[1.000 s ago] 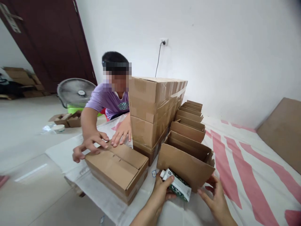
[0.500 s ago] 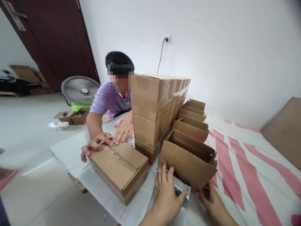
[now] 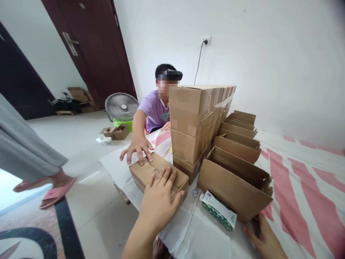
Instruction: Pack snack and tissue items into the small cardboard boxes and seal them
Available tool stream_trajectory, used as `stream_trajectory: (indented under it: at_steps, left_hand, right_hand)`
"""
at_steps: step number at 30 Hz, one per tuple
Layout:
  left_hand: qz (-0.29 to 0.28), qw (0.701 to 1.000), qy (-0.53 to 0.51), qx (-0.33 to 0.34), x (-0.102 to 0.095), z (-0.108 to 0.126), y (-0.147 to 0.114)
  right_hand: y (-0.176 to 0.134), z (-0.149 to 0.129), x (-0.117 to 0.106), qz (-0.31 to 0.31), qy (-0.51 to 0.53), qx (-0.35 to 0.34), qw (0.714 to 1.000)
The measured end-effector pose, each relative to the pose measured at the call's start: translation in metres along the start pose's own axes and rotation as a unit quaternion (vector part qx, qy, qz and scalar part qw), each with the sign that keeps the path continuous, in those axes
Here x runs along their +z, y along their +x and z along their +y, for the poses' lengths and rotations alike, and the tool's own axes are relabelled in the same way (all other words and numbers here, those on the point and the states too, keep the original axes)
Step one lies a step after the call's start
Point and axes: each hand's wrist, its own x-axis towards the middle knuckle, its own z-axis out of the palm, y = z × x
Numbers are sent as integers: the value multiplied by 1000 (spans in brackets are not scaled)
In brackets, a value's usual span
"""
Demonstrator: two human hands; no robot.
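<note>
A: In the head view, what writing can be made out?

B: A green-and-white pack [image 3: 219, 210] carries small dark characters on its white face, the clearest near its white cap; they are too small to read. A small white-and-blue slip [image 3: 195, 193] lies near the cap end, its print also too tiny to tell.

A: Where is the pack?

B: Lying on the cloth-covered bench [image 3: 212, 241], just beside the front wall of an open carton [image 3: 229, 187]. It sits between the person's two hands, touched by neither.

A: How is the left hand [image 3: 159, 198] placed?

B: The forearm rises from the bottom edge and reaches forward. The hand is palm down, fingers spread flat on top of a closed carton [image 3: 144, 175], gripping nothing.

A: And the right hand [image 3: 258, 233]?

B: At the open carton's lower right corner, thumb in front, other fingers partly hidden. I cannot tell how far it is closed or whether it grips the cardboard.

A: What else is nearby?

B: A co-worker's hand [image 3: 138, 149] touches the closed carton's far end. Beside that carton rises a stack of taped cartons [image 3: 185, 115].
</note>
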Motion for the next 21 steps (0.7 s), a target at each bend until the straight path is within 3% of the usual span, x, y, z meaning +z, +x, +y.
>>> stream_trajectory:
  at_steps: [10, 14, 21]
  left_hand:
    - [-67, 997, -2, 48, -13, 24, -14]
    - [-44, 997, -31, 57, -17, 31, -20]
    - [-6, 990, -78, 117, -17, 20, -18]
  right_hand:
    - [-3, -28, 3, 8, 0, -3, 1000]
    - [-4, -35, 3, 2, 40, 2, 999]
    - [10, -23, -5, -6, 89, 5, 996]
